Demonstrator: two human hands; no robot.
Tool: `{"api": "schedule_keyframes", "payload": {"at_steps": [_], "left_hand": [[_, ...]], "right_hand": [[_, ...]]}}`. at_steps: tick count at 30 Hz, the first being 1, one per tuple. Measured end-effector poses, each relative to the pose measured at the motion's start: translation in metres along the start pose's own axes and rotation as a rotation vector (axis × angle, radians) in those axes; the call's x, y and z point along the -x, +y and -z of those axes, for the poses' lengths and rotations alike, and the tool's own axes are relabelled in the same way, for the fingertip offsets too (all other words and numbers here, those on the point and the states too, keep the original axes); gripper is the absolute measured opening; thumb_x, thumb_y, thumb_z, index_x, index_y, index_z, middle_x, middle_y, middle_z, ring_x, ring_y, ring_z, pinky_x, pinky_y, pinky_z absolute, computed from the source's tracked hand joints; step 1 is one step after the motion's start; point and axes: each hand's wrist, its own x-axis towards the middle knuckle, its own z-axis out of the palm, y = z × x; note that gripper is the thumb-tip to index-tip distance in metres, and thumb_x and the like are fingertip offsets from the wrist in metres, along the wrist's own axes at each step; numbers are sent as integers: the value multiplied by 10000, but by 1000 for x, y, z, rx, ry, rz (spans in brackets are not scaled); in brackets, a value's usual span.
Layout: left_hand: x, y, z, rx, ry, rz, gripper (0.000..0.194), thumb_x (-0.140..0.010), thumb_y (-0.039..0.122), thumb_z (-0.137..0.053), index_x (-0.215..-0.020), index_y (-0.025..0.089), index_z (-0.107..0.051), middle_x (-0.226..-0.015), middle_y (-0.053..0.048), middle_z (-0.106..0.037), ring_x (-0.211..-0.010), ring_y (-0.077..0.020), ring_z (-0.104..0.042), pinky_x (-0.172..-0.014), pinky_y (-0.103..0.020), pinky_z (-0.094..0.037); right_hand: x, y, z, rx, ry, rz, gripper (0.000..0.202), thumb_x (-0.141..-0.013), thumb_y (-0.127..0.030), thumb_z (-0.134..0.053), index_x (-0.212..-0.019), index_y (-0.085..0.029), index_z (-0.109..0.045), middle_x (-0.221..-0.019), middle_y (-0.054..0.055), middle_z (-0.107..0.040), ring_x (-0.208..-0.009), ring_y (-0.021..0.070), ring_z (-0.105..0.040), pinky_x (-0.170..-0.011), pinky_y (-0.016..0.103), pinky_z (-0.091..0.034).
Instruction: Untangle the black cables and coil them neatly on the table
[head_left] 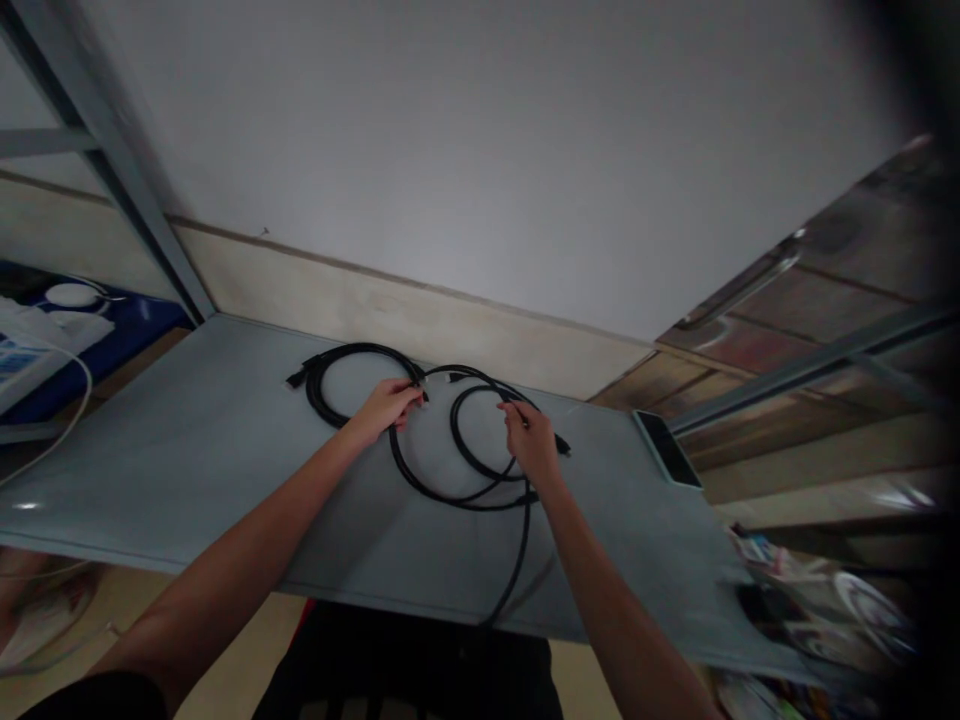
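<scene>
Black cables lie in loops on the grey table point(337, 530). A coiled black cable point(317, 398) with a dark plug point(296, 379) is at the left, beside my left hand point(390, 407), whose fingers are closed on a black cable near the coil's right side. My right hand point(530, 436) pinches another stretch of black cable above the right loops point(457, 435). A plug point(562, 446) sticks out just right of that hand. One cable length point(517, 570) runs down to the table's front edge.
A phone point(667, 448) lies at the table's right end. Metal frame posts point(161, 235) stand at both sides, and a wall is behind. White items and a white cord point(86, 385) are on a blue surface at the left. Clutter point(832, 610) sits at the lower right.
</scene>
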Motion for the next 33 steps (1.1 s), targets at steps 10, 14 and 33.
{"api": "schedule_keyframes", "payload": {"at_steps": [10,14,33], "left_hand": [[-3,-2,5,-636,148,-421,304,-953,394,-508,-1047,172,-692,-940,-60,-743,-785,-175,-664,-710,-273,-490],[-1,-5,2,-758,111,-517,289,-963,353,-519,-1101,167,-691,-1000,-83,-752,-840,-200,-681,-775,-302,-499],[-6,-5,12,-711,106,-362,314,-979,373,-426,-942,176,-668,-782,-41,-692,-718,-181,-641,-680,-281,-471]], "right_hand": [[-56,-32,1,368,-257,444,292,-959,-329,-505,-891,-182,-748,-848,77,-758,-727,205,-659,-701,298,-451],[-57,-44,-6,386,-338,492,284,-971,-298,-504,-885,-178,-746,-830,72,-745,-740,201,-657,-701,289,-450],[-13,11,-10,153,-78,80,312,-972,-400,-393,-904,-190,-614,-621,-8,-565,-509,147,-535,-520,259,-394]]}}
